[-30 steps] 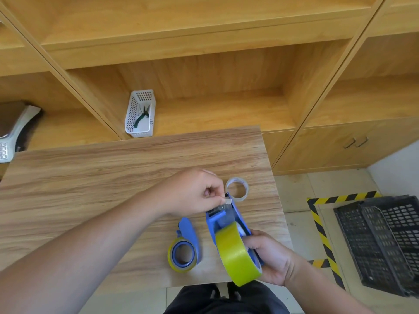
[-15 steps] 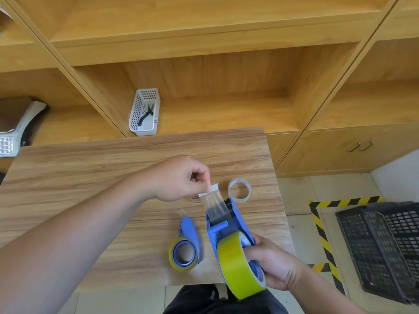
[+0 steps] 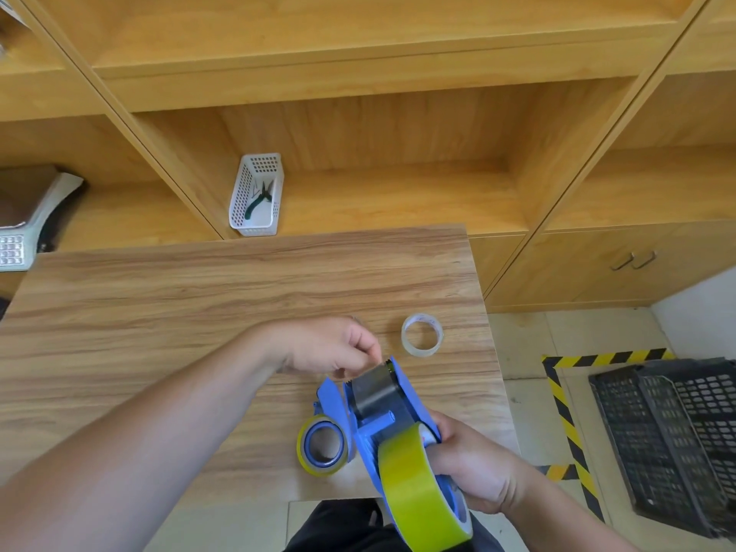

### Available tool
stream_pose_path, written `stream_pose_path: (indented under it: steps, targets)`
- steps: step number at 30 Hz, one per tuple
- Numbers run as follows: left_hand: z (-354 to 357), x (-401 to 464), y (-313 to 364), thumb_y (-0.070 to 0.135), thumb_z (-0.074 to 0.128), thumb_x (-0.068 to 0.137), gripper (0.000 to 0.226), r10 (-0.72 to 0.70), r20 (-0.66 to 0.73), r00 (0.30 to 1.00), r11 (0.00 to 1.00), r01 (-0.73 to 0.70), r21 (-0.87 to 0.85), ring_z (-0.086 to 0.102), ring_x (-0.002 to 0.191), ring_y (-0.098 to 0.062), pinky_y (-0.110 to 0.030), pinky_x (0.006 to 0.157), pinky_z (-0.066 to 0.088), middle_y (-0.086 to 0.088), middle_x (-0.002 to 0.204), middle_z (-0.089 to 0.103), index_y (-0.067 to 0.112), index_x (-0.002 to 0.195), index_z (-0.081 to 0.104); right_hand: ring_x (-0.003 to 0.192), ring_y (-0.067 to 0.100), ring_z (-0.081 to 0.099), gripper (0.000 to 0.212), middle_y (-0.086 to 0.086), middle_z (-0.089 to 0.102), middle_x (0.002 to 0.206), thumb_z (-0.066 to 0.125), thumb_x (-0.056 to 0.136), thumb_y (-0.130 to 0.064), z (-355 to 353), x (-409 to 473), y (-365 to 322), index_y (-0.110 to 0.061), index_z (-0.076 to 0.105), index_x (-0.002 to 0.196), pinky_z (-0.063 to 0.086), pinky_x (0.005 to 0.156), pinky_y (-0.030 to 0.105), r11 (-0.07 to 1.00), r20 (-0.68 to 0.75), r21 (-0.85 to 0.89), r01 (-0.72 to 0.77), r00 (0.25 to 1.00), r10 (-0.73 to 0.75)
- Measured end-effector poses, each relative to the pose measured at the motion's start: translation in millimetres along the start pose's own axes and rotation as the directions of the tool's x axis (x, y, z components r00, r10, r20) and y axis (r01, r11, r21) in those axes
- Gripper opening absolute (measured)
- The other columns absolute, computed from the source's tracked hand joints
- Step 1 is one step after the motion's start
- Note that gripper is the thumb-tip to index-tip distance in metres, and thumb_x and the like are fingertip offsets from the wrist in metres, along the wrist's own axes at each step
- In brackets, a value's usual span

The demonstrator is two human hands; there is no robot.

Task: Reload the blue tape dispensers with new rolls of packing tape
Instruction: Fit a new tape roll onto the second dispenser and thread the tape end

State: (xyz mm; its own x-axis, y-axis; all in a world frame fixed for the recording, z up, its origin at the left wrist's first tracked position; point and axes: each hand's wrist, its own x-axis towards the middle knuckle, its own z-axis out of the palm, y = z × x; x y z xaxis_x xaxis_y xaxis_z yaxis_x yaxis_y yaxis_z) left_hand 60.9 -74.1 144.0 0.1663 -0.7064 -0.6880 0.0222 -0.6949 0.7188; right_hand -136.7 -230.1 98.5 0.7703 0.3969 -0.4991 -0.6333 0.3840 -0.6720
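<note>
My right hand [image 3: 474, 468] grips a blue tape dispenser [image 3: 398, 408] above the table's near right corner. A wide yellow tape roll [image 3: 420, 492] sits on its hub. A strip of tape runs from the roll over the roller to the dispenser's front end. There my left hand [image 3: 330, 344] pinches the tape end with thumb and forefinger. A second blue dispenser [image 3: 332, 400] with a yellow roll [image 3: 322, 446] lies flat on the wooden table [image 3: 159, 312], just left of the held one. A clear, nearly spent roll [image 3: 422, 335] stands on the table behind them.
A white mesh basket [image 3: 257, 197] with pliers sits on the shelf behind the table. A weighing scale [image 3: 24, 229] is on the far left shelf. A black plastic crate [image 3: 677, 444] stands on the floor at right, behind yellow-black floor marking [image 3: 565, 416].
My left hand drew the tape end up and away from the dispenser, then brought it back down to the dispenser's front end. The dispenser has tilted a little in my right hand.
</note>
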Motion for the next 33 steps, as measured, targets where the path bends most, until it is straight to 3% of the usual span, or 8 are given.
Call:
stream_pose_path:
  steps: [5, 9, 17, 20, 23, 27, 30, 33]
  targets:
    - [16, 7, -13, 0.003, 0.055, 0.078, 0.042, -0.121, 0.165, 0.979, 0.933, 0.169, -0.316, 0.059, 0.098, -0.025, -0.025, 0.081, 0.049, -0.016, 0.107, 0.061, -0.001, 0.119, 0.066, 0.073, 0.015, 0.073, 0.051, 0.005, 0.076, 0.086, 0.046, 0.089, 0.027, 1, -5, 4, -0.008, 0.075, 0.112, 0.058, 0.064, 0.027, 0.993, 0.033, 0.12, 0.004, 0.999, -0.007]
    - [24, 8, -21, 0.006, 0.062, 0.079, 0.027, -0.097, 0.236, 0.967, 0.807, 0.216, -0.55, 0.064, 0.09, -0.02, -0.031, 0.086, 0.048, -0.008, 0.098, 0.07, 0.016, 0.096, 0.08, 0.068, 0.018, 0.071, 0.043, 0.007, 0.074, 0.081, 0.051, 0.081, 0.018, 2, -4, 8, 0.004, 0.065, 0.119, 0.057, 0.06, 0.029, 0.982, 0.039, 0.187, -0.01, 0.999, 0.003]
    - [44, 9, -25, 0.017, 0.053, 0.086, 0.01, -0.084, 0.321, 0.944, 0.796, 0.257, -0.548, 0.042, 0.074, -0.014, -0.026, 0.068, 0.029, -0.003, 0.085, 0.046, 0.02, 0.084, 0.062, 0.074, 0.024, 0.072, 0.045, 0.014, 0.073, 0.088, 0.058, 0.082, 0.011, 3, 0, 10, 0.014, 0.057, 0.127, 0.058, 0.067, 0.034, 0.982, 0.053, 0.184, -0.047, 0.998, 0.038]
    - [48, 12, -34, 0.019, 0.057, 0.088, 0.013, -0.105, 0.229, 0.968, 0.788, 0.221, -0.575, 0.048, 0.075, -0.015, -0.025, 0.069, 0.035, -0.003, 0.084, 0.053, 0.021, 0.081, 0.068, 0.084, 0.033, 0.07, 0.04, 0.023, 0.068, 0.102, 0.059, 0.085, 0.01, 3, 4, 14, 0.011, 0.059, 0.124, 0.056, 0.078, 0.042, 0.983, 0.058, 0.181, -0.03, 0.998, 0.019]
    - [52, 26, -52, 0.027, 0.063, 0.091, 0.009, -0.192, -0.012, 0.981, 0.773, 0.144, -0.617, 0.055, 0.081, -0.021, -0.029, 0.073, 0.046, -0.007, 0.089, 0.063, 0.022, 0.091, 0.069, 0.094, 0.04, 0.071, 0.042, 0.035, 0.063, 0.118, 0.062, 0.084, 0.006, 2, 6, 16, 0.013, 0.061, 0.126, 0.057, 0.086, 0.048, 0.972, -0.01, 0.234, -0.007, 1.0, 0.01]
    - [55, 35, -77, 0.02, 0.059, 0.094, 0.013, -0.372, -0.253, 0.893, 0.775, 0.149, -0.614, 0.042, 0.055, -0.013, -0.024, 0.051, 0.032, 0.002, 0.067, 0.053, 0.018, 0.082, 0.061, 0.099, 0.039, 0.072, 0.05, 0.036, 0.066, 0.121, 0.067, 0.075, 0.002, -21, 11, 32, 0.01, 0.065, 0.124, 0.061, 0.082, 0.047, 0.958, -0.266, 0.287, 0.003, 0.961, 0.076]
    - [68, 31, -91, 0.017, 0.058, 0.096, 0.014, -0.389, -0.257, 0.885, 0.793, 0.18, -0.583, 0.042, 0.054, -0.011, -0.023, 0.049, 0.031, 0.002, 0.069, 0.052, 0.017, 0.083, 0.062, 0.108, 0.045, 0.069, 0.049, 0.028, 0.072, 0.118, 0.072, 0.074, -0.001, -40, 16, 47, -0.001, 0.068, 0.123, 0.05, 0.099, 0.061, 0.976, -0.434, 0.213, -0.047, 0.89, 0.138]
    - [84, 33, -102, 0.017, 0.06, 0.095, 0.015, -0.381, -0.286, 0.879, 0.797, 0.155, -0.584, 0.044, 0.056, -0.012, -0.022, 0.048, 0.033, 0.001, 0.068, 0.052, 0.017, 0.081, 0.062, 0.091, 0.028, 0.074, 0.029, 0.014, 0.078, 0.105, 0.068, 0.088, -0.001, -55, 20, 63, -0.011, 0.069, 0.116, 0.059, 0.077, 0.043, 0.99, -0.583, 0.027, -0.136, 0.803, 0.126]
